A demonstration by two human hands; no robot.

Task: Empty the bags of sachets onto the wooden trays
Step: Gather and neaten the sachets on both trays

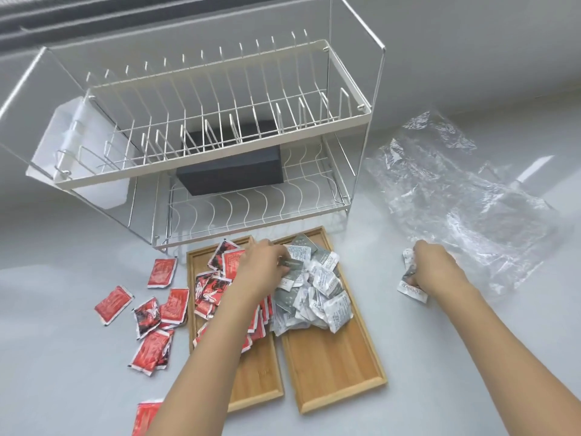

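While glossy red sachets (163, 305) lie scattered flat on the counter left of the left tray (254, 376), the left hand (264, 267) reaches over it, fingers curled onto a grey sachet (290, 264) atop the crinkled white-and-grey pile (317, 291) on the right tray (336, 369). Off that tray's right edge, the right hand (432, 269) grips stray sachets (412, 286) on the counter; they need carrying leftward, and this hand's nearest. The limp clear bags (465, 196) lie emptied behind it.

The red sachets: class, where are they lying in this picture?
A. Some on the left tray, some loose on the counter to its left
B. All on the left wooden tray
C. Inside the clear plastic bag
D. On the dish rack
A: red sachets lie piled on the left wooden tray, and others are scattered on the counter to its left.
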